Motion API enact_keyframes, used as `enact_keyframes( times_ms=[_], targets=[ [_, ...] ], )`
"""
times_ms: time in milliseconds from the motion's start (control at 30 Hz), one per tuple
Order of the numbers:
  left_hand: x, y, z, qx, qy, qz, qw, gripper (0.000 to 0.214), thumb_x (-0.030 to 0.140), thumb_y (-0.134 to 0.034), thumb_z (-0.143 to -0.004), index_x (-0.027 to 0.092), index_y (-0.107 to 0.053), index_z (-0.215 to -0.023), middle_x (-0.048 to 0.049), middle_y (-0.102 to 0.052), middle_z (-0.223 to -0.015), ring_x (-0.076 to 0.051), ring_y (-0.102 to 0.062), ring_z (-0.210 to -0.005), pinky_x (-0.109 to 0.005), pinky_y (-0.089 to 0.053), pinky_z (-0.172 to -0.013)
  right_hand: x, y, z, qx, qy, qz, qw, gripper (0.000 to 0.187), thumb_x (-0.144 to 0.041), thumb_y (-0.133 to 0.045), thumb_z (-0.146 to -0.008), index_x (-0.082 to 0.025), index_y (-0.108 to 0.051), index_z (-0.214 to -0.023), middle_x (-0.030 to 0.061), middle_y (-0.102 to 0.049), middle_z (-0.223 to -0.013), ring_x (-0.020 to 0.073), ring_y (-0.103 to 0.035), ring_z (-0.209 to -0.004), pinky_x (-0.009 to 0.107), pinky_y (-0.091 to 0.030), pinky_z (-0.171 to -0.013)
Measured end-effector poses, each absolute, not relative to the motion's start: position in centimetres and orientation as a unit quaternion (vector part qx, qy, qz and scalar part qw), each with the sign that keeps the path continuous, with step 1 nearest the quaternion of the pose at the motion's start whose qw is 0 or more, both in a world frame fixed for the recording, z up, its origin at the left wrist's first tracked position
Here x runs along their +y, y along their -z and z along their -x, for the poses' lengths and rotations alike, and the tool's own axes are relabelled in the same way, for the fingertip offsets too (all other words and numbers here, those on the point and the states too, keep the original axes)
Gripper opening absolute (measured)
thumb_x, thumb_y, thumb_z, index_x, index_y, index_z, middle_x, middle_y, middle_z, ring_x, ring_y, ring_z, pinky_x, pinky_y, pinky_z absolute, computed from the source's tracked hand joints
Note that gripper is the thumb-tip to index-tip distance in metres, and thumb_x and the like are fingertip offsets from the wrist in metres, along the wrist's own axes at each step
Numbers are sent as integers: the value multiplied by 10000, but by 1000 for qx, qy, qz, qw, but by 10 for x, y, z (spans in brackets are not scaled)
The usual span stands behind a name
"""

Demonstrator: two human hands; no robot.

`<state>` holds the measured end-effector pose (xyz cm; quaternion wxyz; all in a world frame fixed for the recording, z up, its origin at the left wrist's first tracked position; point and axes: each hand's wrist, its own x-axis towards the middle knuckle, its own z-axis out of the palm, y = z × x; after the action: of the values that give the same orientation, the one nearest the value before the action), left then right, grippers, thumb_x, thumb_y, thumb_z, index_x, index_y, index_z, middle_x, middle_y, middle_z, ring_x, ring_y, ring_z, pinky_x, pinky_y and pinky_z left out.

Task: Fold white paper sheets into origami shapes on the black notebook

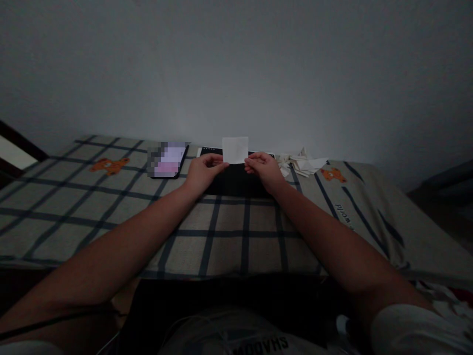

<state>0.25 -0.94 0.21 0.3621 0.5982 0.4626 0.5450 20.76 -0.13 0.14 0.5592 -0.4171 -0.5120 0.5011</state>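
Observation:
A small, nearly square piece of white paper (235, 150) is held up between both my hands. My left hand (204, 171) pinches its lower left corner between thumb and fingers. At the lower right corner, my right hand (266, 170) grips the paper in the same way. Beneath the hands lies a flat black mat or board (240, 182) with a pale back edge; its exact kind I cannot tell. Just right of my right hand sits a loose heap of crumpled and torn white paper (305, 164).
A phone (168, 160) with a lit, blurred screen lies left of my left hand. A checked cloth with bear prints (225, 236) covers the table. Behind it rises a plain grey wall (236, 69). Dark wooden bars (18, 143) stand at the far left.

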Motion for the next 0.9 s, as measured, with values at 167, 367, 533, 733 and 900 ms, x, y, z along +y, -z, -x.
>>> enact_keyframes(
  times_ms=[167,367,533,733,900],
  targets=[
    [-10,-6,2,455,-531,-666,261,169,353,-817,-768,201,-756,-811,-35,-694,-850,-190,-609,-831,-328,-486,-821,0,-2,-208,-512,-506,430,545,291,-382,-843,-699,-207,-639,-811,-15,-684,-712,108,-629,-654,264,-541,-683],
    [-11,-12,5,425,-522,-725,145,119,351,-793,-802,248,-761,-750,-45,-693,-972,-239,-601,-994,-398,-449,-981,0,0,-210,-554,-436,423,569,229,-400,-796,-701,-227,-663,-772,-23,-643,-744,131,-591,-724,275,-514,-683],
    [-18,-16,4,420,-498,-748,127,162,397,-736,-862,256,-753,-784,-44,-743,-944,-249,-625,-998,-407,-423,-1034,-1,0,-213,-587,-351,432,587,199,-408,-764,-745,-239,-669,-790,1,-659,-851,163,-597,-850,312,-514,-798],
    [-21,-14,1,456,-518,-692,214,216,423,-725,-854,215,-775,-878,-42,-745,-864,-202,-631,-802,-315,-467,-794,-4,-4,-208,-573,-372,420,598,228,-407,-765,-746,-239,-626,-813,-24,-643,-745,146,-603,-753,299,-499,-754],
    [-19,-12,-3,456,-528,-627,347,311,469,-807,-760,181,-765,-871,-38,-734,-819,-181,-621,-759,-298,-470,-750,-3,-3,-208,-559,-366,440,599,242,-392,-779,-745,-253,-620,-863,-35,-658,-719,143,-599,-702,290,-490,-690]
  ],
)
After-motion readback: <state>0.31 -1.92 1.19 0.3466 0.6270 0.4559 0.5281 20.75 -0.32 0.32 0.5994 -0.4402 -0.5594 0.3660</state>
